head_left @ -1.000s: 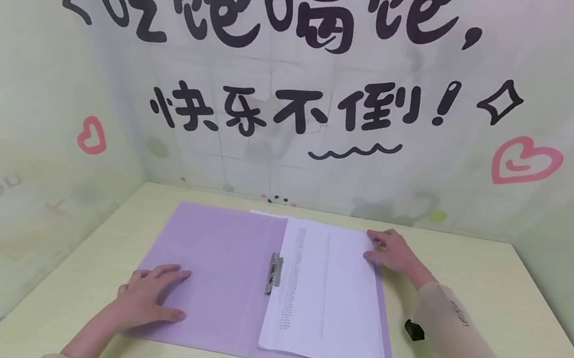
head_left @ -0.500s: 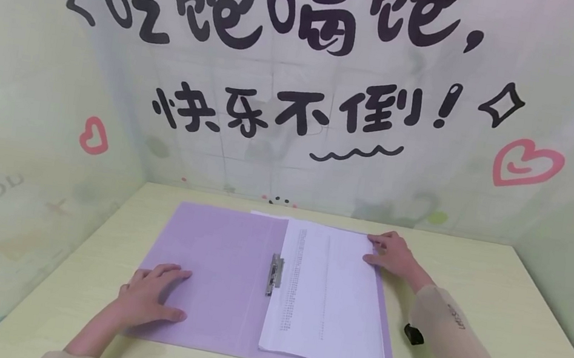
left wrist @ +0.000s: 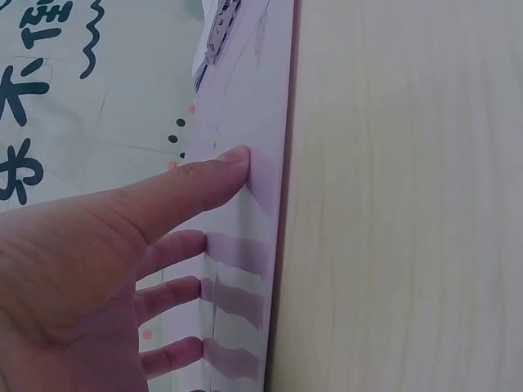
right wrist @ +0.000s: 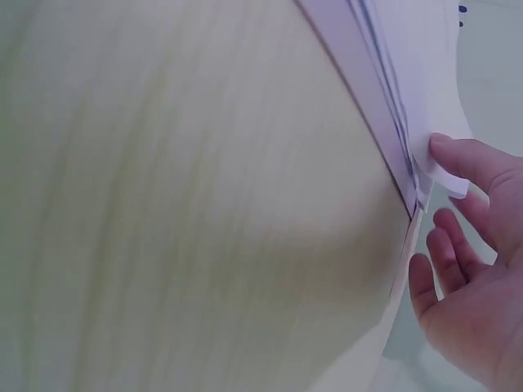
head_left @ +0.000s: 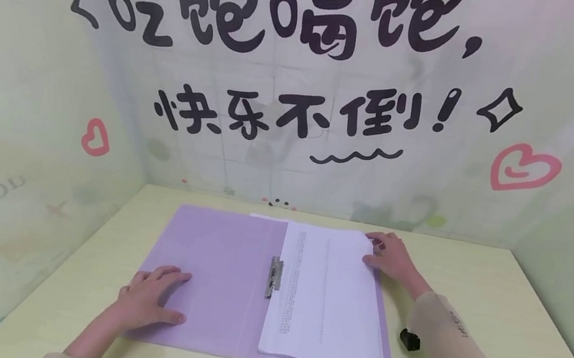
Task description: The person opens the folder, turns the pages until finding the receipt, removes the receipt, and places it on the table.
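A purple folder [head_left: 218, 279] lies spread out on the table, with a metal clip [head_left: 274, 277] at its spine. Printed paper sheets [head_left: 335, 308] rest on its right half. My left hand [head_left: 151, 297] has its fingers and thumb spread on the left cover; the left wrist view shows the thumb [left wrist: 233, 159] near the cover's edge. At the sheets' far right corner, my right hand [head_left: 392, 256] pinches the top paper between thumb and index finger. That corner bends up in the right wrist view, and the other fingers [right wrist: 445, 257] curl loosely beside it.
On the pale wooden table [head_left: 486, 329], a small black object [head_left: 410, 340] sits beside the right sleeve. Another white paper edge [head_left: 262, 216] shows past the folder's far edge. Printed wall sheets [head_left: 288, 173] enclose the table's back and sides.
The far right corner of the top paper has risen slightly in the right hand's fingers. The left hand keeps its place on the cover. The head view has shifted a little.
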Action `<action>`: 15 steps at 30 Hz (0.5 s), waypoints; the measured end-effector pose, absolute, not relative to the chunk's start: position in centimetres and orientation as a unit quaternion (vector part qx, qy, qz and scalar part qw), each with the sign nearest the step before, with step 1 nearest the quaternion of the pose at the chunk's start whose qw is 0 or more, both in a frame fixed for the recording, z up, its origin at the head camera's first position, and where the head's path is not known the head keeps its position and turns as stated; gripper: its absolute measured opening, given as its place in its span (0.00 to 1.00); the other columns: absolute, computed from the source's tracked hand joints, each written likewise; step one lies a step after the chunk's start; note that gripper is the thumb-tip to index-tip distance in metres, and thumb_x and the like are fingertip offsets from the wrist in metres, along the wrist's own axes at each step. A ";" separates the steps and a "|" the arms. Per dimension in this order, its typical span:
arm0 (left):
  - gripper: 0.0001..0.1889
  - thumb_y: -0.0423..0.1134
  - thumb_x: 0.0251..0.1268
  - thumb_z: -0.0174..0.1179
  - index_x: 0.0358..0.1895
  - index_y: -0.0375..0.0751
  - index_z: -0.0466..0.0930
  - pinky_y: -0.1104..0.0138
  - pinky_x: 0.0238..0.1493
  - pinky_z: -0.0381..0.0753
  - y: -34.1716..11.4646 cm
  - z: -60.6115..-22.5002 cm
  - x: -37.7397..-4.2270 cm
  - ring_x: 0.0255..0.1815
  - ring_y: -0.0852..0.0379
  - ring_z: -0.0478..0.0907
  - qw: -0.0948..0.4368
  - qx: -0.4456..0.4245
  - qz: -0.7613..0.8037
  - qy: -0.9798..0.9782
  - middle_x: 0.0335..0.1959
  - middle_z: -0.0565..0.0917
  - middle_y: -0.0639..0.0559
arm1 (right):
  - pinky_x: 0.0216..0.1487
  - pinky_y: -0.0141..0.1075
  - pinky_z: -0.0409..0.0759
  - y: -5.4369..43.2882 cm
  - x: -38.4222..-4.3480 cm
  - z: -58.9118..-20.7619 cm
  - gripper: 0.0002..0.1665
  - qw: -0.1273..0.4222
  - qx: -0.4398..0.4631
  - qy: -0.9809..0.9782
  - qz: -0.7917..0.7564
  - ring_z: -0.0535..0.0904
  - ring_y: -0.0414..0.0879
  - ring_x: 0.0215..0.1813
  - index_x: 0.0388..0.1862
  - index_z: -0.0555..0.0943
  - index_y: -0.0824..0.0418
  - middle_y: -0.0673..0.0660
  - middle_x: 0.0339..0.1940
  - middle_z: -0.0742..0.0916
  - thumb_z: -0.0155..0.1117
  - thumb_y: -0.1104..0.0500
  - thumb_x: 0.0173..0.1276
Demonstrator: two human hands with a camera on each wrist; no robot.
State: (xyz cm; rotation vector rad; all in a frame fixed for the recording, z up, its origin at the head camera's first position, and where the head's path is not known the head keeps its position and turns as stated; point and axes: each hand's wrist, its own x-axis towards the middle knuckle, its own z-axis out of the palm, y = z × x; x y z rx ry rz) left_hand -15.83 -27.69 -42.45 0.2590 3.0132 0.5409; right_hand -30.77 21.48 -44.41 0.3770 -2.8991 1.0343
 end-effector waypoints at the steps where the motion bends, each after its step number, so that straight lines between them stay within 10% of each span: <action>1: 0.44 0.58 0.41 0.76 0.67 0.49 0.73 0.34 0.44 0.71 -27.6 -42.3 -15.9 0.61 0.27 0.65 0.035 0.085 0.177 0.980 0.70 0.69 0.40 | 0.57 0.51 0.77 21.5 -30.8 -44.3 0.33 0.015 0.120 -0.930 0.348 0.76 0.61 0.54 0.66 0.73 0.66 0.70 0.52 0.81 0.70 0.61 0.62; 15: 0.44 0.58 0.41 0.76 0.66 0.49 0.73 0.36 0.43 0.72 -27.6 -42.3 -15.9 0.60 0.30 0.65 0.033 0.085 0.179 0.980 0.69 0.70 0.41 | 0.46 0.36 0.80 22.4 -30.6 -42.2 0.32 0.028 0.147 -0.887 0.437 0.83 0.56 0.46 0.68 0.72 0.63 0.70 0.46 0.85 0.65 0.69 0.64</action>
